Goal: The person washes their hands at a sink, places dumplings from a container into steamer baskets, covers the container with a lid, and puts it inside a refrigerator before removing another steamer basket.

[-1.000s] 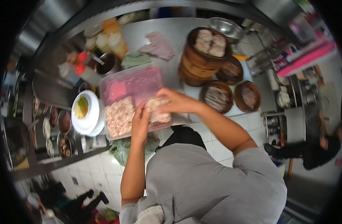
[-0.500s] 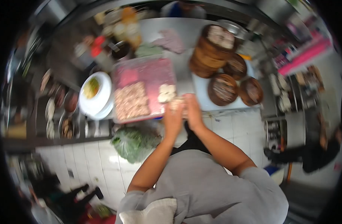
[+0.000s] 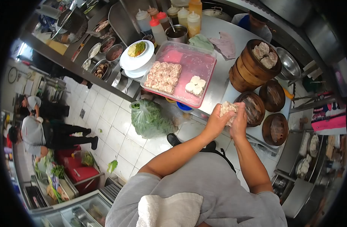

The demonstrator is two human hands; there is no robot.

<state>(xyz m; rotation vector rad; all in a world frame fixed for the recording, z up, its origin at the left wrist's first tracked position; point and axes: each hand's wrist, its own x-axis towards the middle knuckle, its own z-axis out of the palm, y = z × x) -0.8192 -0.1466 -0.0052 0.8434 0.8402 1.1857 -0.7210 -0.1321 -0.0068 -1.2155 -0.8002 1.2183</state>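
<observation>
Between my two hands is a small cluster of pale, meat-filled dumplings [image 3: 228, 109]. My left hand [image 3: 216, 123] grips it from the left, and my right hand [image 3: 239, 124] closes on it from the right. Just beyond them sits a small round bamboo steamer [image 3: 261, 118], partly hidden by my right hand. To the left, a clear plastic tray [image 3: 205, 64] with a pink base holds a block of meat dumplings [image 3: 163, 77] and a small group of whiter dumplings [image 3: 196, 85]. A taller steamer stack [image 3: 243, 74] has several large dumplings [image 3: 265, 55] on top.
Two more small steamers [image 3: 272, 95] stand at the right. White plates [image 3: 135, 62] with a garnish lie left of the tray. Squeeze bottles [image 3: 157, 32] and cloths [image 3: 200, 42] line the back. A bag of greens [image 3: 149, 119] is below the counter; people [image 3: 31, 130] stand far left.
My hands have moved right with the dumplings, from the tray's near right corner to beside the steamers. The view has turned and become sharper.
</observation>
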